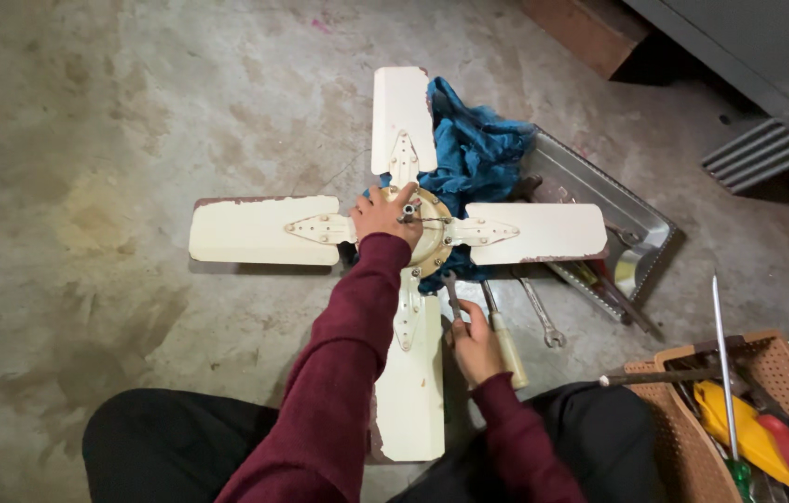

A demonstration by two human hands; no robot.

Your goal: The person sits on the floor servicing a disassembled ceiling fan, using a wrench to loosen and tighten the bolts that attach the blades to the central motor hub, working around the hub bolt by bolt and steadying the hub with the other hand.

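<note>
A cream four-bladed fan [255, 230] lies flat on the concrete floor, its round hub [434, 233] in the middle. My left hand [381, 216] rests on the hub, fingers at a small metal bolt at the centre. My right hand [475, 341] is beside the near blade [410, 391], gripping a slim metal tool [451, 293] that points toward the hub. A wooden-handled tool [509, 349] lies just right of that hand.
A blue cloth [474, 154] lies under the fan beside a metal tray [618, 210]. A spanner [541, 315] rests on the floor. A brown basket [683, 424] of tools stands at the lower right. A grey cabinet [758, 47] and wood are at the top right.
</note>
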